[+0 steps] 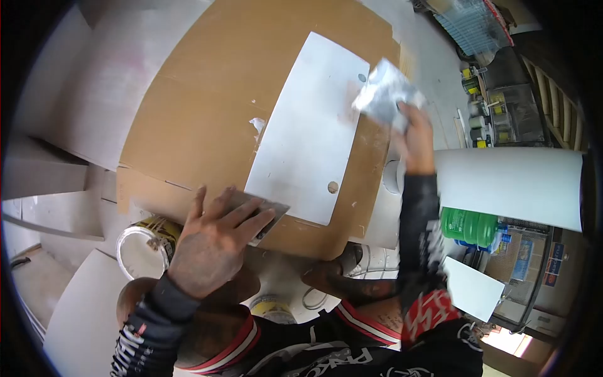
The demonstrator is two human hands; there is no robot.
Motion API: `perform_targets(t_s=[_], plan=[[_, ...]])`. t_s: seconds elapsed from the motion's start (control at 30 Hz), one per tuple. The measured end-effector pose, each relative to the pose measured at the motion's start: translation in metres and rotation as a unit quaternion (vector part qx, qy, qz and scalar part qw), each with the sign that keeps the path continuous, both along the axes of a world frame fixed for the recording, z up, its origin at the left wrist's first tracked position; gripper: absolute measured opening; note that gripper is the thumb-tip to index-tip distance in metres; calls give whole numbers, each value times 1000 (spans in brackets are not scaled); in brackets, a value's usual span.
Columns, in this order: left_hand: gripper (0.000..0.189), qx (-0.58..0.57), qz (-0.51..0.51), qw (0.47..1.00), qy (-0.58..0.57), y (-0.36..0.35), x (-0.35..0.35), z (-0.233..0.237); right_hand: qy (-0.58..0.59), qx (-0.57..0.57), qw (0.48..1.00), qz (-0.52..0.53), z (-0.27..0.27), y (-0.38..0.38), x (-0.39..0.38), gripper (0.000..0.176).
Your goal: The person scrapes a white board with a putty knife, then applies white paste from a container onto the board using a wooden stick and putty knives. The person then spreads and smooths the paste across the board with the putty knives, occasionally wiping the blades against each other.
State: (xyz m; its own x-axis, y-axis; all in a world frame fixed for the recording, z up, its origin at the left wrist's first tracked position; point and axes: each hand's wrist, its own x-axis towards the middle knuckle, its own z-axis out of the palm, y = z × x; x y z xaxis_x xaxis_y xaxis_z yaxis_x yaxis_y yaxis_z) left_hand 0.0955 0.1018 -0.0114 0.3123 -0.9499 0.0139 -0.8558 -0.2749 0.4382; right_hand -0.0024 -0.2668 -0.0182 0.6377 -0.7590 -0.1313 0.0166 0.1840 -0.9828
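Note:
A white rectangular panel (311, 129) with two small holes lies on a brown board (213, 81). My left hand (210, 242) presses flat on a metal scraper blade (267, 217) at the panel's near left corner. My right hand (414, 135) is shut on a crumpled whitish rag (384, 91) held at the panel's right edge. A small blob of white paste (257, 125) sits on the brown board beside the panel's left edge.
An open can of white paste (141, 251) stands below the board at left, a second can (273, 308) near my knees. A green bottle (468, 226) and white sheets (512, 182) are at right. Shelves with containers (496, 107) stand far right.

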Motion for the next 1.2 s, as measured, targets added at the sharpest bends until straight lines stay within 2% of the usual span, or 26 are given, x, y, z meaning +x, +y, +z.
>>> perform_targets(t_s=[0.07,0.1,0.13,0.2,0.23,0.3,0.33,0.4,0.5,0.53,0.6,0.63,0.67,0.73,0.77,0.83,0.87,0.93,0.97,1.03,1.1,1.17,1.2], plan=[[49,15,9,1000,24,-2,9,8,145,-225,960,84,-34,-76,39,34],[48,27,23,999,41,-4,13,11,224,-341,905,118,-57,-122,56,36],[47,34,26,998,36,-6,17,14,298,-447,830,153,-77,-159,73,37],[46,51,37,996,67,-15,24,20,305,-523,772,195,-102,-195,105,37],[45,65,46,993,91,-18,27,20,308,-519,771,201,-112,-204,118,37],[44,76,46,992,85,-22,30,14,376,-548,718,207,-127,-220,141,40],[43,92,36,992,79,-27,32,12,378,-544,718,211,-143,-232,150,40],[43,108,26,991,75,-34,36,7,349,-641,652,205,-167,-248,164,45],[44,120,22,990,78,-38,30,10,336,-648,658,184,-183,-248,166,45],[49,123,23,988,86,-41,32,9,338,-646,658,187,-196,-242,166,45],[56,127,23,987,98,-43,36,6,212,-712,652,150,-216,-230,155,44],[65,129,19,986,102,-41,39,4,212,-712,652,150,-211,-226,151,44],[73,129,16,986,107,-40,41,2,261,-676,665,181,-202,-224,146,44],[78,126,17,986,104,-41,42,4,362,-615,670,206,-167,-214,146,44],[82,127,17,986,103,-42,41,6,362,-615,669,208,-164,-215,149,44],[82,134,13,984,115,-49,44,17,464,-540,685,155,-163,-236,158,45],[81,142,9,982,125,-52,46,21,463,-541,685,154,-165,-246,166,45],[79,136,13,983,123,-51,47,22,529,-562,612,175,-178,-260,181,46],[76,132,16,983,124,-51,47,22,528,-562,612,176,-181,-261,184,46],[69,123,22,986,110,-50,45,22,429,-579,673,168,-176,-250,194,45],[62,113,28,988,98,-48,45,18,449,-564,674,164,-164,-250,196,45],[47,90,27,993,71,-47,44,15,469,-548,675,155,-158,-250,192,45],[47,89,27,993,71,-47,44,17,464,-537,688,152,-163,-254,189,47]])
